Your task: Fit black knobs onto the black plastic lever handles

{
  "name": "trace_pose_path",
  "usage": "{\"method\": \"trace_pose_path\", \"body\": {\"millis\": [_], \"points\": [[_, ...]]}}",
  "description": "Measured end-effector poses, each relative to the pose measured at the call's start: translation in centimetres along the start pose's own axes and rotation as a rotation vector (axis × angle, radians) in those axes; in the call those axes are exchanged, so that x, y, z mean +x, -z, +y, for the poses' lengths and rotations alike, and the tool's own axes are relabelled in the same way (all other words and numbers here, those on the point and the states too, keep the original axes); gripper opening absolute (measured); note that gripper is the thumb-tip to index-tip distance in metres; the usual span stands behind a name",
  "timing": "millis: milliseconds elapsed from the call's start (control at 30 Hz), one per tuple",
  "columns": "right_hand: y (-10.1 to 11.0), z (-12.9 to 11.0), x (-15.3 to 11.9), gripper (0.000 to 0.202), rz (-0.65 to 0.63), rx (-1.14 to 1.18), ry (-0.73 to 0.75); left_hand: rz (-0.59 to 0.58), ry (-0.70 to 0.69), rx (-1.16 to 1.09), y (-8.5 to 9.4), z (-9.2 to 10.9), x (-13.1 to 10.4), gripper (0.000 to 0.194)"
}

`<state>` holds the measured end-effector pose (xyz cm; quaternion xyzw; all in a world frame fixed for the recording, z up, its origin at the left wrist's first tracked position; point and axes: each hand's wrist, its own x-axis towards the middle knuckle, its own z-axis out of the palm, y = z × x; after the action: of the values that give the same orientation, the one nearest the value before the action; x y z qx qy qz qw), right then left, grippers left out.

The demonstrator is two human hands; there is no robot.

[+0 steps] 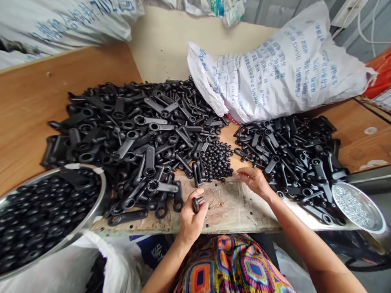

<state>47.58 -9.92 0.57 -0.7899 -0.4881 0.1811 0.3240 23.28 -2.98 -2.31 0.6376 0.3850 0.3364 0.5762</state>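
My left hand (193, 217) is closed around a black plastic crank handle (197, 204), its rounded end sticking up between thumb and fingers; the rest is hidden in the hand. To the right, my right hand (255, 182) reaches over the table with fingers stretched out and slightly apart, and no part shows in them. Its fingertips are just right of a cluster of small round black caps (218, 160). Beyond my left hand spreads a large heap of black crank handles (149, 122). A smaller pile of black handles (287, 150) lies beyond my right forearm.
A metal basin (102, 183) of black knobs stands at the left edge. At the right, a metal bowl (380, 224) holds small silvery screws (352, 205). A printed white sack (281, 69) lies behind the piles. Another white sack (67, 24) is at the back left.
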Motion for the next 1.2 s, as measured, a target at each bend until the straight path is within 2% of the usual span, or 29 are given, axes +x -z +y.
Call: {"method": "trace_pose_path", "body": {"millis": [67, 133, 267, 433, 500, 600, 667, 767, 867, 1033, 1133, 1200], "points": [[-0.2, 0.7, 1.3, 0.018, -0.041, -0.164, 0.071, -0.061, 0.160, -0.156, 0.0, -0.2, 0.1, 0.035], [-0.5, 0.7, 2.1, 0.019, -0.080, -0.252, 0.127, -0.114, 0.243, -0.236, 0.0, -0.2, 0.1, 0.035], [-0.8, 0.2, 3.1, 0.024, -0.169, -0.452, 0.256, -0.167, 0.286, -0.245, -0.1, 0.3, 0.0, 0.033], [-0.3, 0.0, 3.0, 0.018, -0.164, -0.453, 0.279, -0.215, 0.298, -0.268, -0.7, 0.9, -0.2, 0.033], [0.2, -0.4, 2.1, 0.018, -0.136, -0.395, 0.273, -0.237, 0.278, -0.284, -1.2, 1.3, -0.1, 0.033], [0.9, -1.9, -0.4, 0.017, -0.097, -0.092, 0.297, -0.265, 0.238, -0.360, -2.3, 2.7, 0.1, 0.036], [1.3, -3.4, -2.4, 0.018, -0.098, 0.140, 0.360, -0.273, 0.208, -0.416, -3.1, 3.9, 0.1, 0.040], [1.4, -5.2, -4.8, 0.017, -0.102, 0.318, 0.495, -0.284, 0.172, -0.448, -4.2, 5.8, 0.0, 0.043], [1.3, -5.8, -6.2, 0.018, -0.049, 0.368, 0.577, -0.279, 0.152, -0.474, -4.8, 6.9, -0.4, 0.043], [0.5, -5.7, -7.5, 0.024, 0.090, 0.250, 0.637, -0.206, 0.188, -0.567, -5.5, 7.6, -1.2, 0.029], [0.0, -5.6, -8.1, 0.024, 0.214, 0.245, 0.621, -0.199, 0.276, -0.627, -6.0, 7.8, -1.4, 0.028], [-0.1, -5.5, -8.4, 0.024, 0.257, 0.301, 0.556, -0.226, 0.301, -0.623, -6.2, 7.7, -1.3, 0.031]]}}
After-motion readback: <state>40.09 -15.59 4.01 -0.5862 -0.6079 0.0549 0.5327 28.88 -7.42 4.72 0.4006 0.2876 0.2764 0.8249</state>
